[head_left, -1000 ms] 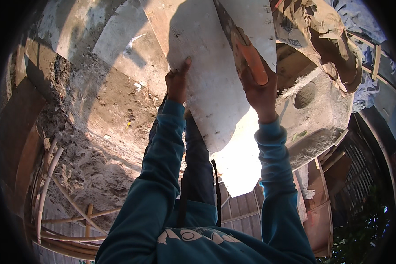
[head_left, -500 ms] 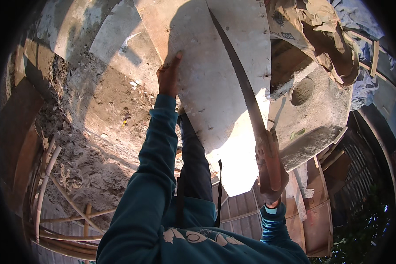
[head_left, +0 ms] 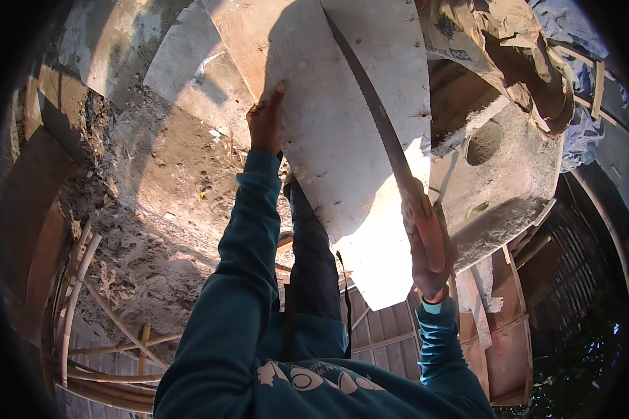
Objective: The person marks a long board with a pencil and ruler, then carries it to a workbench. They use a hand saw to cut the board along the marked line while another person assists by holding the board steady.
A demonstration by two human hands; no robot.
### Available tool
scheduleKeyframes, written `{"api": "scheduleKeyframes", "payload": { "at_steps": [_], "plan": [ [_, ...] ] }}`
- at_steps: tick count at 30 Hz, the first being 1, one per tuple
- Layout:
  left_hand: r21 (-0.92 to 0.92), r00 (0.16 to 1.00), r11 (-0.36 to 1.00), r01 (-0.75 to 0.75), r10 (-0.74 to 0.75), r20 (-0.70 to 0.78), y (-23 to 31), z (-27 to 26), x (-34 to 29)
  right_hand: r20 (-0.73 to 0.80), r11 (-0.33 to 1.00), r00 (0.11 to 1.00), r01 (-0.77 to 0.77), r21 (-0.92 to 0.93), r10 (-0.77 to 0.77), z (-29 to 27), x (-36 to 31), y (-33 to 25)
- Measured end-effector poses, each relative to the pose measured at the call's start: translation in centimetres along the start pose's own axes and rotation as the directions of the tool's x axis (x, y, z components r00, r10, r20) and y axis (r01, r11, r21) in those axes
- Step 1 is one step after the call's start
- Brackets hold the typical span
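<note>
A long hand saw [head_left: 377, 108] is gripped by its brown handle in my right hand [head_left: 428, 258]. Its toothed blade runs up and away over a pale wooden board [head_left: 342, 150], and the far tip reaches near the top of the view. My left hand [head_left: 266, 124] grips the board's left edge, thumb lying on the upper face and the other fingers hidden beneath. Part of the board lies in shade, while its near end is glaringly sunlit. Whether the teeth sit in a cut or only rest on the face, I cannot tell.
Crumpled brown paper sacks [head_left: 493, 42] lie at the far right. Below them is a dusty concrete slab [head_left: 510, 164] with a round hollow. Rough, rubble-strewn ground [head_left: 168, 188] spreads at the left, with bamboo poles [head_left: 80, 300] at the lower left.
My right hand and the saw have moved slightly away from me, pushing the blade forward along the board. My left hand keeps its hold with barely any shift.
</note>
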State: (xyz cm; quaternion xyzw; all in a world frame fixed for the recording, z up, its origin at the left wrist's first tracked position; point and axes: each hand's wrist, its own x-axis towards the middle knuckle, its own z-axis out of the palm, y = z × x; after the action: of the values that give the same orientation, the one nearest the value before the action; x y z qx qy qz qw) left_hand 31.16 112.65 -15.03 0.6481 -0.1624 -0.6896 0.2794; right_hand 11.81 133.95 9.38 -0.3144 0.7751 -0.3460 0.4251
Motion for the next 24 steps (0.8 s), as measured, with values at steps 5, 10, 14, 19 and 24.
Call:
{"api": "scheduleKeyframes", "payload": {
  "at_steps": [5,10,14,19,24],
  "plan": [
    [0.068,0.999,0.997,-0.04,0.042,-0.025,-0.2,0.5,-0.7,-0.037,0.997,0.997,-0.068,-0.036,0.067,1.2,3.5,0.9],
    [0.046,0.998,0.999,0.003,-0.006,0.061,-0.1,0.4,0.2,-0.056,0.998,0.997,0.042,-0.035,-0.044,5.1,13.3,2.3],
    [0.166,0.998,0.985,-0.05,0.055,-0.028,-2.1,-1.9,3.4,-0.048,0.989,0.991,0.116,-0.089,-0.121,3.0,6.9,1.0],
    [0.066,0.997,0.996,0.058,-0.061,0.052,0.7,1.5,0.1,-0.081,0.994,0.992,-0.095,0.055,0.099,-1.1,-0.5,0.6],
    [0.016,0.999,1.0,-0.009,0.009,0.034,-0.7,3.3,0.3,-0.105,0.987,0.984,0.136,-0.088,-0.145,4.4,14.5,2.9]
  ]
}}
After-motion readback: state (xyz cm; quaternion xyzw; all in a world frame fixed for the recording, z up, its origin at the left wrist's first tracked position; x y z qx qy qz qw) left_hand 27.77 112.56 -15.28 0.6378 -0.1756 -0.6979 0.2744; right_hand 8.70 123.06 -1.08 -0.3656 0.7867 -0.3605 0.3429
